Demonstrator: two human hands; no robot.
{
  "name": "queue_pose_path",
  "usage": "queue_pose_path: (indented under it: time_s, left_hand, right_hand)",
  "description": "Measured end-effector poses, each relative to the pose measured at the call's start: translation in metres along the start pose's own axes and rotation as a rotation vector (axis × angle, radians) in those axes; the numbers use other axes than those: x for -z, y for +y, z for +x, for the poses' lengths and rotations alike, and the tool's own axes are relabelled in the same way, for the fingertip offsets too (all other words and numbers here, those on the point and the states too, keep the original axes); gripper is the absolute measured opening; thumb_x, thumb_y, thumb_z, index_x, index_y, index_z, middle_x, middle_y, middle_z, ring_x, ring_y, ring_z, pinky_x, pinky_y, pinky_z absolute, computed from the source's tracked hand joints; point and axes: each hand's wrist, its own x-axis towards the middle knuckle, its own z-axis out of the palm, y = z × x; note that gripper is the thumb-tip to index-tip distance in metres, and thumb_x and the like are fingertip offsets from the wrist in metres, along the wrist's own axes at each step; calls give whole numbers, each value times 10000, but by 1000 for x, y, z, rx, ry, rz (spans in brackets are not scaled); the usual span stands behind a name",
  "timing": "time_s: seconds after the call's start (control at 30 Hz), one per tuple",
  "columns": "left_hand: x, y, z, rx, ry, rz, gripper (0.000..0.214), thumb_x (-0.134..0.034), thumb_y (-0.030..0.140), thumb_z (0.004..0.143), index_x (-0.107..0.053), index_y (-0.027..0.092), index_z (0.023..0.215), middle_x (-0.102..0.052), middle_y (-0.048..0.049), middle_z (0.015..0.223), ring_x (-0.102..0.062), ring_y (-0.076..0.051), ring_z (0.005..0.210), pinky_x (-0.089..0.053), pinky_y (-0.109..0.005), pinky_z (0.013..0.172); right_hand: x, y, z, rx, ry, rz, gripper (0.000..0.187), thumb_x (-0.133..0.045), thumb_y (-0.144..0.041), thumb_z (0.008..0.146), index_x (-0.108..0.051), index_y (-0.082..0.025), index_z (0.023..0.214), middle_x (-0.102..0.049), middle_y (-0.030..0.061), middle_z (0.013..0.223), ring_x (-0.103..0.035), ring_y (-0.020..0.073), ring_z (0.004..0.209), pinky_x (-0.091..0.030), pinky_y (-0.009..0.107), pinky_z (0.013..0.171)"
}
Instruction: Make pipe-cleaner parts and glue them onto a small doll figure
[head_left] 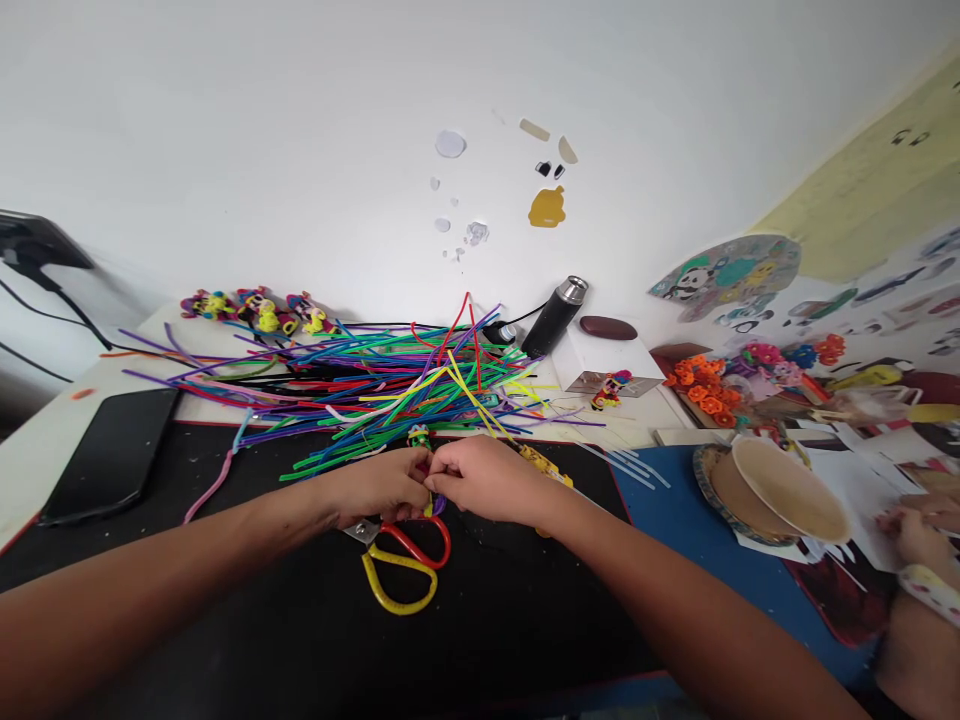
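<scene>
My left hand [386,487] and my right hand [484,478] meet over the black mat, with thumbs and fingertips pinched close together. Between them is a small pipe-cleaner figure [418,437], its green top showing above the fingers and some purple below. The fingers hide most of it. Just beneath my hands lie scissors [377,552] with one red and one yellow handle, blades partly under my left hand. A large pile of coloured pipe cleaners [390,375] spreads behind my hands. To the right of my right hand is a yellow patterned item [544,462].
Several finished figures [259,312] sit at the back left. A phone [112,455] lies left. A black flask [555,318] and a white box [607,355] stand at the back. On the right are a paper tub [787,492] and another person's hand [919,535].
</scene>
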Motion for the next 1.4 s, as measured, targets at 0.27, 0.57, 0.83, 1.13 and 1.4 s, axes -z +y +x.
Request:
queue_pose_path:
  time_s: [0.27, 0.57, 0.83, 1.13, 1.4]
  left_hand:
    - [11, -6, -3, -14, 44, -66, 354, -623, 220, 550, -556, 220, 898, -556, 89, 607, -464, -106, 496, -298, -203, 459]
    - [6, -3, -7, -3, 144, -294, 367, -641, 225, 524, -587, 206, 887, -492, 113, 512, -367, -79, 438, -238, -199, 447]
    - [7, 0, -18, 40, 77, -360, 382, -631, 198, 519, -632, 188, 902, -562, 68, 528, -352, -79, 450, -179, -184, 432]
    - [6, 10, -28, 14, -80, -214, 538, -617, 171, 538, -617, 196, 1075, -516, 106, 540, -351, -81, 425, -166, -210, 427]
    - [-6, 15, -25, 24, -143, 177, 504, -622, 192, 622, -528, 211, 1117, -508, 110, 606, -421, -107, 515, -290, -224, 466]
  right_hand:
    - [-4, -14, -9, 59, 36, -225, 160, -645, -261, 973, -783, -208, 911, -777, 38, 845, -649, 175, 731, -291, 280, 591]
    - [-30, -26, -21, 133, 26, -382, 233, -551, -289, 1039, -752, -182, 989, -803, 80, 907, -730, 221, 803, -327, 309, 634]
    - [-51, 0, -40, 66, 86, -20, 164, -615, -212, 984, -770, -208, 933, -769, 19, 812, -668, 155, 708, -365, 251, 638]
    - [-59, 42, -35, -155, -79, 658, 231, -703, -402, 933, -748, -175, 931, -568, -62, 594, -476, 84, 451, -368, 193, 456]
    - [-46, 50, -21, -86, -217, 416, 167, -679, -301, 938, -740, -171, 853, -608, -49, 619, -551, 85, 492, -386, 187, 497]
